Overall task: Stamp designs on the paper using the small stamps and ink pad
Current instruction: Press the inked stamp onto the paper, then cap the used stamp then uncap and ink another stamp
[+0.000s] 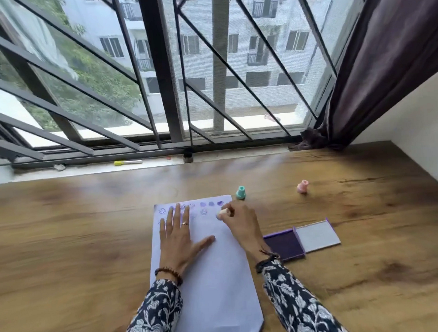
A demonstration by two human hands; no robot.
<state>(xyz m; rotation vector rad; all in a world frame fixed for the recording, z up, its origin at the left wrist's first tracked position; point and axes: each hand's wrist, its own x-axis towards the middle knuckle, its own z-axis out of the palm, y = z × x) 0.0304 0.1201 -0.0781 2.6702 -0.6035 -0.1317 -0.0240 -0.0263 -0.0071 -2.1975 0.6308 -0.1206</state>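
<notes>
A white sheet of paper (pixel 212 278) lies on the wooden table, with several purple stamped designs along its top edge. My left hand (pixel 180 239) lies flat on the paper, fingers spread. My right hand (pixel 239 222) grips a small cream stamp (pixel 222 212) near the paper's upper right part; whether it touches the sheet I cannot tell. A teal stamp (pixel 240 193) stands just beyond the paper's top right corner. A pink stamp (pixel 302 186) sits farther right. The open purple ink pad (pixel 285 245) with its lid (pixel 317 235) lies to the right of my right wrist.
The wooden table (pixel 66 233) runs to a window sill holding a yellow-capped marker (pixel 127 162) and a small dark pot (pixel 188 157). Barred windows stand behind, a dark curtain (pixel 383 73) hangs at the right, and a white wall (pixel 422 124) borders the table's right side.
</notes>
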